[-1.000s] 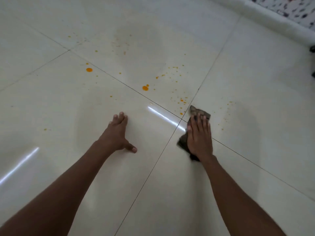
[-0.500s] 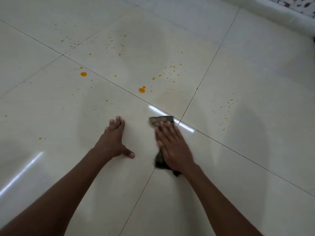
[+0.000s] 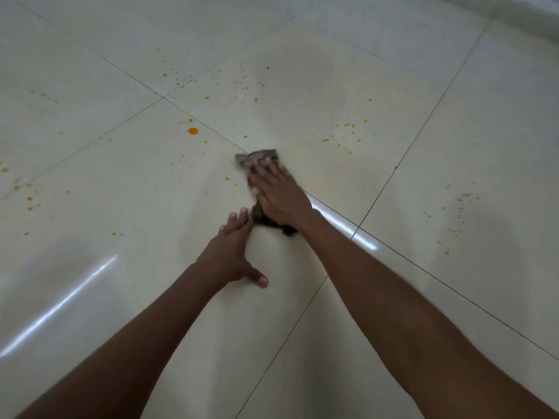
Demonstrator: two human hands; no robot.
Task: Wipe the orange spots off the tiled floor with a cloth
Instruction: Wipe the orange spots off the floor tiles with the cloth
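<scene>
A dark brown cloth (image 3: 257,155) lies flat on the glossy cream tiled floor (image 3: 393,71), pressed down under my right hand (image 3: 279,193); its edges stick out beyond the fingertips and behind the wrist. My left hand (image 3: 231,252) rests palm down on the floor just below and left of the cloth, fingers spread. One big orange spot (image 3: 192,130) sits up and left of the cloth. Small orange specks (image 3: 348,130) scatter to the upper right, more orange drops (image 3: 456,213) at the far right and others at the far left.
Dark grout lines cross the floor diagonally. A pale raised ledge (image 3: 532,13) runs along the top right corner. Bright light streaks reflect off the tiles at the lower left and beside my right wrist.
My right hand has slid the cloth forward and leftward over the grout line, onto the spot that lay ahead of it. The left hand stays planted on the floor.
</scene>
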